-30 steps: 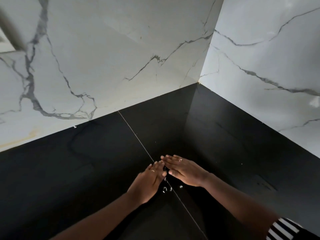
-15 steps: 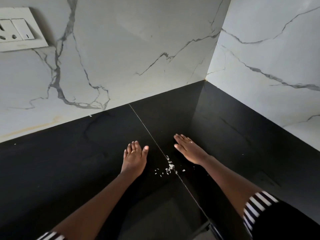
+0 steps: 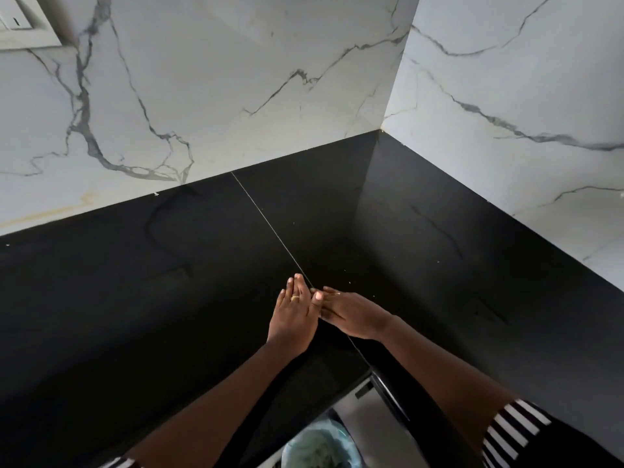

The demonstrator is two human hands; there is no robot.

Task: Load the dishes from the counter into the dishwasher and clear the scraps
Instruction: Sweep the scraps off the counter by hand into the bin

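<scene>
My left hand [image 3: 294,315] and my right hand [image 3: 354,314] lie flat on the black counter [image 3: 169,282], fingers straight, edges pressed together over the seam in the stone. The white scraps seen earlier are hidden under or between my hands. A few tiny crumbs [image 3: 349,283] dot the counter just beyond my right hand. Neither hand grips anything that I can see.
White marble walls [image 3: 236,79] meet in a corner at the back right. A switch plate [image 3: 23,21] sits at the top left. Below the counter's front edge stands a bin lined with a pale green bag [image 3: 317,447], holding scraps.
My hands were apart half a second ago with white scraps between them; they have swept together and now cover the scraps. The view has tilted down, showing the bin.
</scene>
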